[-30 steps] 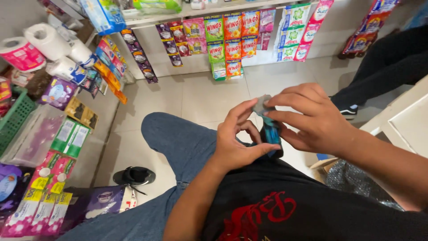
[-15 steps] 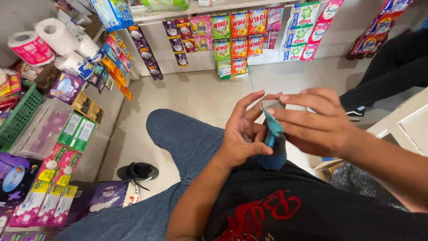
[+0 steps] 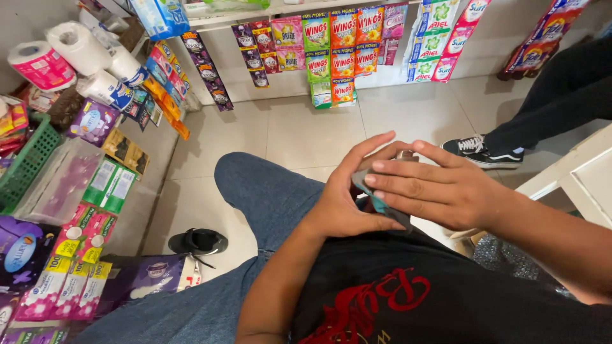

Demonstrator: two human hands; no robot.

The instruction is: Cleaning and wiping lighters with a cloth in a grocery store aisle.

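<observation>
I sit with one jeans-clad knee raised, in a black shirt with red print. Between both hands I hold a small flat blue-and-grey object [image 3: 382, 205], like a thin case or card, tilted on edge. My left hand [image 3: 347, 197] cups it from below and behind, fingers stretched upward. My right hand [image 3: 437, 191] lies over its top, fingers pointing left and covering most of it. A small metallic piece [image 3: 406, 155] peeks out above my right fingers.
Hanging strips of sachets [image 3: 344, 51] line the far shelf. At left are tissue rolls [image 3: 76, 48], a green basket [image 3: 29, 162] and boxed goods. Another person's leg and black sneaker [image 3: 481, 150] stand at right, next to a white table edge [image 3: 574, 175]. My shoe [image 3: 197, 242] rests on the tiled floor.
The blue object has tipped from upright to lying flatter between my hands. My right hand has slid over its top and my left fingers have spread open.
</observation>
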